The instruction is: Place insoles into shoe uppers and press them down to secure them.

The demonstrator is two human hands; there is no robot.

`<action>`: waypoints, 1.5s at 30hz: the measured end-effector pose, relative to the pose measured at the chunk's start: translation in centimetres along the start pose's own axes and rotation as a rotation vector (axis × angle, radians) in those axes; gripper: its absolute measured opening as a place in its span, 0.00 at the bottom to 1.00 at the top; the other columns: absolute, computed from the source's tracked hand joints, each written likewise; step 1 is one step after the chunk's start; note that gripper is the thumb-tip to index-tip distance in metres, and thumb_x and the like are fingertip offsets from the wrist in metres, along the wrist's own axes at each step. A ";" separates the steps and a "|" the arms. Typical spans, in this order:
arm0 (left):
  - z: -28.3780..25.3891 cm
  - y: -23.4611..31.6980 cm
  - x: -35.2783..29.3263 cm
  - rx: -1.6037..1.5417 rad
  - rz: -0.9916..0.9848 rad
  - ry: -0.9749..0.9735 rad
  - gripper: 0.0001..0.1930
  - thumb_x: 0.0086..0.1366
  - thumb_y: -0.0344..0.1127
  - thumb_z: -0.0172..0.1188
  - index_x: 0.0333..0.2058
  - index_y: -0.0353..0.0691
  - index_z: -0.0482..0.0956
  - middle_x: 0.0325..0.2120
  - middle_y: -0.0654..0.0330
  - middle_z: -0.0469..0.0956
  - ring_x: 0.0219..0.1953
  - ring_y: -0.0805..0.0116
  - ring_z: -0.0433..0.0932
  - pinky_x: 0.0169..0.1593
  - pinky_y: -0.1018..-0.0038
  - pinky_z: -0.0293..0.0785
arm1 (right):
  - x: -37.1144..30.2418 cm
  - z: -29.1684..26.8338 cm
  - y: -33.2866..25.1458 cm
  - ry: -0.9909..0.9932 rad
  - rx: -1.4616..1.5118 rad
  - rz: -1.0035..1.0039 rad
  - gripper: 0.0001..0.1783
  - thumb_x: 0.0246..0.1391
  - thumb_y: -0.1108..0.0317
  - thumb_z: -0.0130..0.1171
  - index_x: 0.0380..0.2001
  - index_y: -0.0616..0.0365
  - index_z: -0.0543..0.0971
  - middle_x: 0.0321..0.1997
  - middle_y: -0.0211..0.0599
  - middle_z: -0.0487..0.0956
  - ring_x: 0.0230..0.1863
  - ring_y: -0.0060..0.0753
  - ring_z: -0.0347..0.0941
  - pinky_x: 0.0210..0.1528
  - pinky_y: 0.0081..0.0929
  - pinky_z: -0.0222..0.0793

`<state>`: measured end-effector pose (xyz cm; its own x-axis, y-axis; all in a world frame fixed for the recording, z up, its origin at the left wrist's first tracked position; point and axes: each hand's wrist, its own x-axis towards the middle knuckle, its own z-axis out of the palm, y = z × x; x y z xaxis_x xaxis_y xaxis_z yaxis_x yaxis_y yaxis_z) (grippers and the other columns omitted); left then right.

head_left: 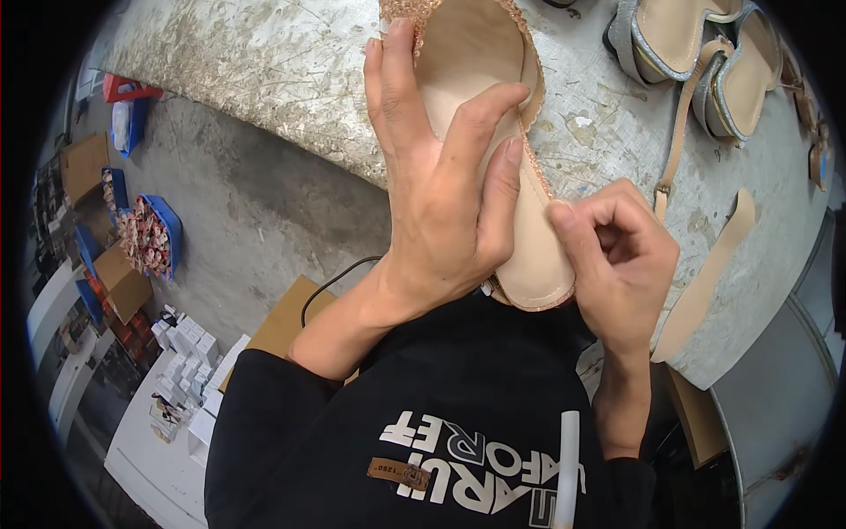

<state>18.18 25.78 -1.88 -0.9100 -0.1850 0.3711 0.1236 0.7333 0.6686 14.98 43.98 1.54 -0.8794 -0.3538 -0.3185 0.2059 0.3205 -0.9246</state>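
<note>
A sandal with a rose-gold glitter edge and a beige insole point(531, 256) lies lengthwise before me, its heel end close to my body. My left hand point(436, 198) grips its middle, with two fingers along the glittery outer side and the bent forefinger and thumb over the insole. On the right edge, near the heel, my right hand point(621, 256) pinches the rim between thumb and curled fingers. What lies under the right thumb is hidden. To the right, a loose beige insole-shaped strip point(709, 278) rests on the worktable point(599, 123).
Silver-edged sandals point(674, 40) stand at the far right, one with a hanging beige strap point(680, 132). Blue baskets point(172, 234) with small parts sit on the floor at left. White boxes point(189, 344) cover a side table, and a dark cable point(330, 282) runs behind my left forearm.
</note>
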 end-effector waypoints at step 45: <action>-1.1 -3.4 2.0 0.158 -0.320 0.161 0.29 0.69 0.29 0.61 0.66 0.32 0.64 0.63 0.44 0.65 0.63 0.53 0.69 0.64 0.65 0.67 | -3.3 3.1 0.1 0.128 -0.680 -0.620 0.54 0.46 0.37 0.69 0.65 0.68 0.67 0.57 0.52 0.72 0.54 0.53 0.69 0.55 0.45 0.65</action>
<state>16.38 22.20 -2.75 -0.8173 -0.5120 0.2642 -0.2308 0.7112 0.6641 19.26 42.52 1.84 -0.7970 -0.5478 0.2546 -0.5774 0.5672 -0.5873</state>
